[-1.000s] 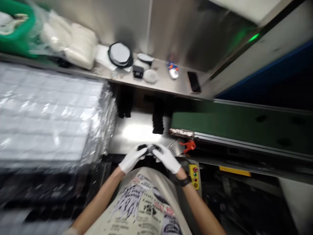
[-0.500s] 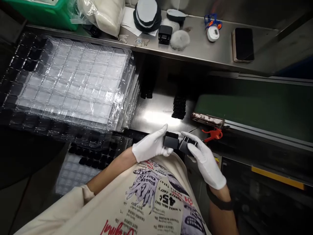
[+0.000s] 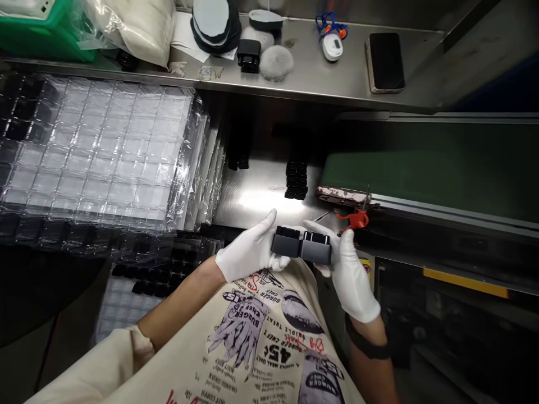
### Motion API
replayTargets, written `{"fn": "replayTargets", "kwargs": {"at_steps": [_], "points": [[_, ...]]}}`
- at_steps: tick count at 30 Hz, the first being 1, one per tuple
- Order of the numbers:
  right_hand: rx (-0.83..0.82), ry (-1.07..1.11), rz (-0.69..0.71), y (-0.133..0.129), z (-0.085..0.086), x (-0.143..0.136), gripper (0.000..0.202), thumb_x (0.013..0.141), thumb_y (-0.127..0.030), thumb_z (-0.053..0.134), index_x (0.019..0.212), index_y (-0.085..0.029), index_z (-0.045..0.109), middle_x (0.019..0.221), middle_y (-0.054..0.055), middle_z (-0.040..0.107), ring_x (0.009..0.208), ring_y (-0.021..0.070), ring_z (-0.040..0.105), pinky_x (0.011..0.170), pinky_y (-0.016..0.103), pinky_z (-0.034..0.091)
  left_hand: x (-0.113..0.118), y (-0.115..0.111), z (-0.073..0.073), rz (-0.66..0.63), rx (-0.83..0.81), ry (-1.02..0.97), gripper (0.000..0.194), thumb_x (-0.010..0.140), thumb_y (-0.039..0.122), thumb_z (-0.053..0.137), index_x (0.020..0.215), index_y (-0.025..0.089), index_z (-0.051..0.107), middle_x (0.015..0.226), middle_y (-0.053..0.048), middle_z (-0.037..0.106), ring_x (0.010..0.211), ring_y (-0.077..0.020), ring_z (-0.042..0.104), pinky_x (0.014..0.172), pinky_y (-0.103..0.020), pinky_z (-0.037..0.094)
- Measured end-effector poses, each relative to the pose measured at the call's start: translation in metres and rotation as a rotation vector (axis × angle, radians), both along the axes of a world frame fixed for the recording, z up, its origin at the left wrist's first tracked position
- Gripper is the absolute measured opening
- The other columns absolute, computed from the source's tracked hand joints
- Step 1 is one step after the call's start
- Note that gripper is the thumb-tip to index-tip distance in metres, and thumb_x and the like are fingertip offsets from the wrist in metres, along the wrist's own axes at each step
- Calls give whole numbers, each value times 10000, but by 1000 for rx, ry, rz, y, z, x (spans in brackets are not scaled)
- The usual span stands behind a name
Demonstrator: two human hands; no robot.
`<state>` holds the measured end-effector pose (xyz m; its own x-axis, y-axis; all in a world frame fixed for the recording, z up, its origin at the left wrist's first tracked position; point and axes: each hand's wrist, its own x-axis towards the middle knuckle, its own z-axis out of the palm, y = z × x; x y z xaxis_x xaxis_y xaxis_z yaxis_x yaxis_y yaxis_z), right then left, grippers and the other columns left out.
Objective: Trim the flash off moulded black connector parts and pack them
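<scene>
Two dark plastic housings sit side by side between my white-gloved hands, above my lap. My left hand [image 3: 252, 247] supports the left black plastic housing [image 3: 286, 242], its thumb raised and its fingers curled beneath. On the other side, my right hand [image 3: 351, 275] cradles the right black plastic housing [image 3: 315, 249], with the thumb lifted and fingers partly hidden under it. Both housings lie level, their slotted sides facing away from me, and they touch or nearly touch. Beyond the hands, a stack of small black parts [image 3: 296, 180] stands on the metal table [image 3: 256, 202].
Clear compartment trays [image 3: 101, 151] are piled on the left, with another tray [image 3: 126, 306] lower down. A green conveyor belt [image 3: 421, 163] runs along the right, a red air gun [image 3: 357, 219] near its corner. The shelf [image 3: 311, 78] holds a phone [image 3: 384, 62] and a polishing pad [image 3: 277, 63].
The right housing has turned from tilted to level, lining up with the left one. My right thumb has lifted off its top. The whole view has shifted slightly.
</scene>
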<state>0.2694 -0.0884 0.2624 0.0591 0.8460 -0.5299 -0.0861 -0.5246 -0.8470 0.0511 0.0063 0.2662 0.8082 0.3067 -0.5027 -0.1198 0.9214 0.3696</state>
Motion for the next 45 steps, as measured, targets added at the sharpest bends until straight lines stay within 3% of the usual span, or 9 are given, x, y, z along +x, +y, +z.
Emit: {"fn": "replayTargets", "kwargs": {"at_steps": [5, 10, 13, 16, 20, 25, 29, 34, 45], "points": [[3, 40, -65, -4, -2, -2, 797, 1077, -854, 345, 1521, -302, 711, 878, 53, 738, 663, 198, 611, 523, 332, 505, 5, -1, 5, -13, 93, 18, 788, 1085, 787, 486, 1418, 106, 705, 811, -39, 640, 645, -124, 556, 636, -265, 462], [86, 50, -100, 3, 2, -10, 518, 937, -585, 869, 1358, -311, 743, 1129, 28, 778, 605, 103, 596, 521, 271, 517, 6, -8, 10, 10, 259, 137, 509, 1000, 386, 855, 1433, 166, 705, 757, 36, 602, 633, -72, 499, 611, -194, 413], [76, 293, -259, 5, 6, -10, 385, 996, -615, 776, 1182, -281, 728, 880, 0, 745, 557, 116, 602, 483, 260, 495, 5, -12, 9, 138, 155, 74, 310, 1052, 352, 773, 1275, 137, 755, 852, 0, 652, 560, -32, 466, 523, -162, 374], [47, 359, -374, 4, 10, -8, 326, 988, -592, 768, 1102, -293, 705, 926, 19, 776, 604, 143, 650, 492, 272, 512, 0, -13, 7, 244, -2, 25, 262, 1073, 332, 710, 1218, 120, 761, 981, -63, 704, 677, -86, 680, 599, -168, 542], [55, 420, -359, 4, 14, -10, 176, 944, -397, 797, 1059, -295, 712, 924, -21, 726, 434, 43, 400, 394, 235, 312, -3, -11, 10, 283, -68, -49, 311, 1047, 301, 705, 1269, 90, 754, 1147, -165, 756, 1033, -265, 809, 859, -315, 693], [-25, 575, -265, 8, 22, -19, 61, 960, -313, 744, 987, -267, 715, 877, -36, 601, 481, 33, 429, 415, 189, 300, 5, -11, 18, 311, -77, -127, 355, 1089, 379, 674, 1297, 105, 763, 1083, -121, 708, 907, -178, 708, 776, -279, 634], [-64, 630, -321, 15, 26, -24, 161, 955, -365, 726, 872, -241, 665, 852, -10, 571, 645, 115, 589, 531, 230, 532, 16, -14, 19, 335, -109, -105, 480, 1113, 552, 626, 1229, 109, 770, 977, -77, 636, 804, -142, 609, 681, -239, 558], [-101, 669, -333, 22, 25, -24, 518, 1032, -711, 588, 800, -249, 560, 727, -33, 458, 489, 99, 387, 331, 201, 326, 23, -22, 16, 369, -66, -92, 477, 1126, 566, 609, 1294, 140, 744, 1007, -71, 632, 784, -127, 582, 605, -203, 468], [-68, 735, -337, 19, 21, -34, 593, 1006, -763, 662, 787, -228, 528, 748, -43, 522, 428, 36, 296, 276, 125, 221, 22, -33, 7, 389, 11, -85, 458, 1152, 538, 561, 1317, 154, 749, 991, -87, 680, 829, -159, 631, 776, -271, 537]]}}
